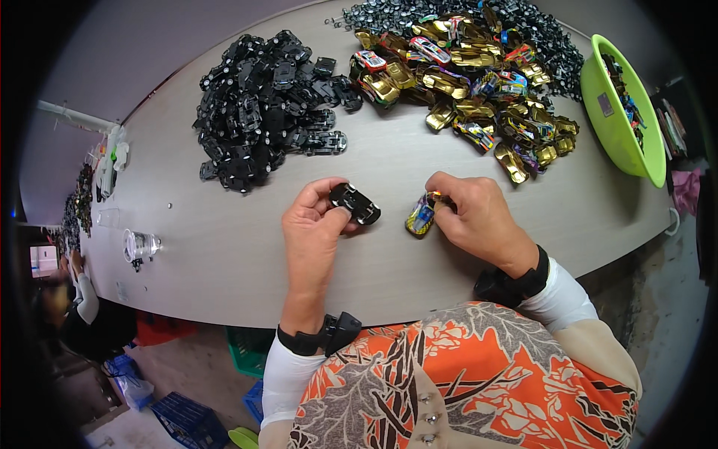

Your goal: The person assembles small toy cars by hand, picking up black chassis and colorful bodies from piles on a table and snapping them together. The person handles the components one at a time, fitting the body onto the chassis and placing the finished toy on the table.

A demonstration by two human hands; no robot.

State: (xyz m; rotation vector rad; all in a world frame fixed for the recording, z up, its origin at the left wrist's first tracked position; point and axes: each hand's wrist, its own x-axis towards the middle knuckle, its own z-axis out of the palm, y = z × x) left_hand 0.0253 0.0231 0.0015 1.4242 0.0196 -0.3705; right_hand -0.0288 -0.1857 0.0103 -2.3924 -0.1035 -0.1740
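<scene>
A black toy car chassis (357,204) with pale spots along its edge was held aslant at left, apart from a multicolored car body (420,219) at right, its yellow-and-black patterned near end showing, its far end partly covered.

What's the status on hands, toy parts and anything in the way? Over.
Left hand holds black car base. Right hand pinches colourful car shell. Black pile, mostly gold pile beyond hands, not between.

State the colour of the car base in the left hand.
The car base is mostly black, as the head view shows.
</scene>
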